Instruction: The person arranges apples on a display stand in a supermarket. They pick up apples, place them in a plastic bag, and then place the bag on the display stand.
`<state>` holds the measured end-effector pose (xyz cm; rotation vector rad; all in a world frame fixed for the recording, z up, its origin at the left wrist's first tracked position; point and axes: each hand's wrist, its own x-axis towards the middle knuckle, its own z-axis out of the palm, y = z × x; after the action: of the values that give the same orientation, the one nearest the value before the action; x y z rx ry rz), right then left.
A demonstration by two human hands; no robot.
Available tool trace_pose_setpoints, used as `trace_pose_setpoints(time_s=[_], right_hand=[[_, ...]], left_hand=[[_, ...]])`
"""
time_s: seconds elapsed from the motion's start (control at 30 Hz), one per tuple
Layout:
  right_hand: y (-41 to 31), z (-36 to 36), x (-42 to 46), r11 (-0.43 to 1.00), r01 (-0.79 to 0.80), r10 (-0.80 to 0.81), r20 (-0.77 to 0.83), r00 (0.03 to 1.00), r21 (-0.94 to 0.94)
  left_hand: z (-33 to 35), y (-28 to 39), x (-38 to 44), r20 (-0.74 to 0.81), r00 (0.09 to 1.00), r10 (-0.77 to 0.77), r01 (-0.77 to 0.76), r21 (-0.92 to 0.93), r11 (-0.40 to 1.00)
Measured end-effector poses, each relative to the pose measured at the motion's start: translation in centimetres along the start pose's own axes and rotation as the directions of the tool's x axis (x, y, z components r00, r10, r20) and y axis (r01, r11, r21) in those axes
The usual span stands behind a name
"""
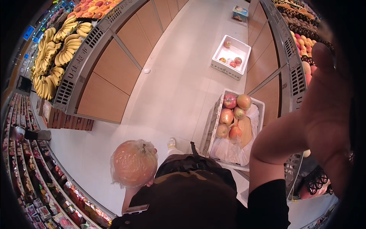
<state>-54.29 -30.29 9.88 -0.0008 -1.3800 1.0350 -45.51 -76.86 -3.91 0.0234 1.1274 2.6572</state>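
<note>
My left hand (149,182) holds a large round orange-pink fruit (133,163) wrapped in crinkled clear plastic film, low at my left side. Most of that hand is hidden behind the fruit; only some fingertips and the wrist show. Raised close to the camera, my right hand (321,120) fills the right side with its thumb pointing up. Its other fingers are lost in the dark rim, so whether it holds anything cannot be seen. Beyond my right forearm, a white plastic crate (215,126) on the floor holds several apples (226,116), a piece of cardboard (245,128) and plastic bags (227,151).
A white foam box (228,71) with several apples stands farther along the aisle floor (177,71). Bananas (45,57) top the left display stand (105,83). Fruit fills the right stand (288,40). Packaged goods line shelves (54,183) at left, where another person (31,134) stands.
</note>
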Motion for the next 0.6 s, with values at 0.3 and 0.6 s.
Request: trace_pose_setpoints(time_s=[0.3, 0.6], right_hand=[[-0.6, 2.2, 0.5, 0.972, 0.147, -0.171, -0.124, 0.978, -0.182], [-3.0, 3.3, -0.8, 0.903, 0.173, -0.266, -0.196, 0.944, -0.392]], left_hand=[[-6.5, 6.0, 11.4, 0.092, 0.988, -0.124, 0.117, 0.075, 0.99], [-9.4, 7.9, 22.9, 0.395, 0.864, -0.311, 0.36, -0.054, 0.931]])
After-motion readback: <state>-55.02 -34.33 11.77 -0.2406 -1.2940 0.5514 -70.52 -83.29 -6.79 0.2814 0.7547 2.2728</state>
